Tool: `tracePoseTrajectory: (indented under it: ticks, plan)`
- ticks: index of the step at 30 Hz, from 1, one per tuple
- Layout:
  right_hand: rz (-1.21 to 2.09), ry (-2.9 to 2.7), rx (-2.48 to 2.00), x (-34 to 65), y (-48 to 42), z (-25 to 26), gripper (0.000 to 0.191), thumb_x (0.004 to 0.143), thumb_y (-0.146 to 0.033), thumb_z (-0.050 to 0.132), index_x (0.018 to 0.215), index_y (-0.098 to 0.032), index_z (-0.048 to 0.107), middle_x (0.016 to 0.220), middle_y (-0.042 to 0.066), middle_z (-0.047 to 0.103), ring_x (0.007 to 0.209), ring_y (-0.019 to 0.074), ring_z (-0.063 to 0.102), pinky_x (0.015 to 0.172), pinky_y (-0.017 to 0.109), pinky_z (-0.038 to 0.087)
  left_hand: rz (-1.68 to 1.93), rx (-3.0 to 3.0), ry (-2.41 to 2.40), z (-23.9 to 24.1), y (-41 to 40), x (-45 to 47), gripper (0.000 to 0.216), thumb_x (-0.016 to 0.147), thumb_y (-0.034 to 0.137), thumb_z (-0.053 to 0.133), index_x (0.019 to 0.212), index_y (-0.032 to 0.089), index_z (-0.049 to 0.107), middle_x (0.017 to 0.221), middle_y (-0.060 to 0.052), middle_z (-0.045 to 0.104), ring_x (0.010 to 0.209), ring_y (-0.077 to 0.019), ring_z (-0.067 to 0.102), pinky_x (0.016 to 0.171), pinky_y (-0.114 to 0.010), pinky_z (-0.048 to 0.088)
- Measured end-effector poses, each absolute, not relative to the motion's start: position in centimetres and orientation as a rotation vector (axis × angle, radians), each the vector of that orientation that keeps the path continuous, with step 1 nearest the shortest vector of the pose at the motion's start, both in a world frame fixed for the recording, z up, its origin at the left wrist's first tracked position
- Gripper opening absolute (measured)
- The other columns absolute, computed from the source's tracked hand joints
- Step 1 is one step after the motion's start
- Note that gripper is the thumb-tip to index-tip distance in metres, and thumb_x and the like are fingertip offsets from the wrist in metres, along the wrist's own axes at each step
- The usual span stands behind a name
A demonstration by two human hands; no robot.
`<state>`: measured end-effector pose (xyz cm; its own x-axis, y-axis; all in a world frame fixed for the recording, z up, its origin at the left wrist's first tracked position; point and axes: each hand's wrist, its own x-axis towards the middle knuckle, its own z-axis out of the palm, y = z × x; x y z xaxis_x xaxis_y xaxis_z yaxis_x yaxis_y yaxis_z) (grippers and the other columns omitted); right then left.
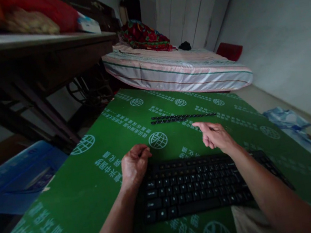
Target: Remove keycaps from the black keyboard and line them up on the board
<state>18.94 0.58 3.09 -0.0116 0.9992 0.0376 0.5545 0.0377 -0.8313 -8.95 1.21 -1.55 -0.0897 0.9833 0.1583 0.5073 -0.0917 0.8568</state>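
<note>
My left hand (135,163) rests at the top left corner of a black keyboard (196,185). Its fingers are curled with thumb and index pressed together; whatever may be between them is hidden. Over the keyboard's far edge, my right hand (214,135) has its index finger stretched to the left, apart from the thumb, and the other fingers bent. A tiny dark spot shows under that fingertip, too small to name. Just beyond it lie two rows of small black pieces (173,117), resembling keycaps, the farther row longer. My right forearm covers part of the keyboard's right side.
The green table (97,195) bears printed white lettering and globe marks. A bed (177,68) with a red floral blanket (145,36) stands beyond it. At left are a dark raised desk (42,52) and a blue container (13,181). Blue-white cloth or plastic (288,121) lies at right.
</note>
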Motion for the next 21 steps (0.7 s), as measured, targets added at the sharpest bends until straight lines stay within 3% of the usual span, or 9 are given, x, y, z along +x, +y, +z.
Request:
tracePoseTrajectory:
  ticks: [4,7,10,14,21]
  plan:
    - [0.968,-1.637,-1.575,18.8,-3.5,3.6,0.059,0.085,-0.059,0.033,0.107,-0.014,0.065,0.039,-0.005,0.048,0.029,0.0071,0.039,0.034,0.018,0.031,1.113,1.676,1.618,-1.9,1.3,-8.9,0.028,0.073,0.040,0.051,0.081,0.017,0.064,0.066,-0.003,0.071,0.064,-0.0190,0.064,0.058,-0.025,0.046]
    - [0.935,-1.627,-1.641,18.5,-5.0,3.8,0.047,0.082,-0.055,0.044,0.086,-0.014,0.069,0.037,-0.005,0.047,0.030,0.0066,0.039,0.035,0.018,0.031,1.113,1.699,1.617,-1.6,1.1,-8.8,0.029,0.072,0.039,0.051,0.082,0.016,0.065,0.066,-0.003,0.071,0.063,-0.0186,0.064,0.058,-0.025,0.046]
    - [0.971,-1.626,-1.612,18.0,-5.8,3.8,0.033,0.079,-0.047,0.052,0.073,-0.017,0.063,0.039,-0.006,0.049,0.031,0.0057,0.039,0.035,0.017,0.031,1.111,1.697,1.608,-1.3,0.9,-8.7,0.028,0.072,0.038,0.051,0.082,0.015,0.064,0.066,-0.004,0.070,0.064,-0.0185,0.064,0.060,-0.026,0.046]
    - [1.061,-1.595,-1.525,17.8,-6.0,3.2,0.025,0.073,-0.041,0.061,0.066,-0.018,0.055,0.041,-0.006,0.051,0.031,0.0048,0.039,0.033,0.015,0.029,1.101,1.699,1.611,-1.4,1.1,-8.7,0.029,0.072,0.038,0.051,0.084,0.015,0.064,0.065,-0.003,0.071,0.064,-0.0187,0.064,0.060,-0.026,0.046]
    - [1.116,-1.530,-1.460,18.1,-6.0,2.7,0.030,0.066,-0.044,0.069,0.066,-0.016,0.061,0.044,-0.003,0.055,0.032,0.0051,0.042,0.033,0.016,0.032,1.123,1.704,1.622,-1.9,1.4,-8.7,0.025,0.071,0.036,0.053,0.081,0.017,0.064,0.063,-0.001,0.070,0.064,-0.0184,0.065,0.060,-0.026,0.047]
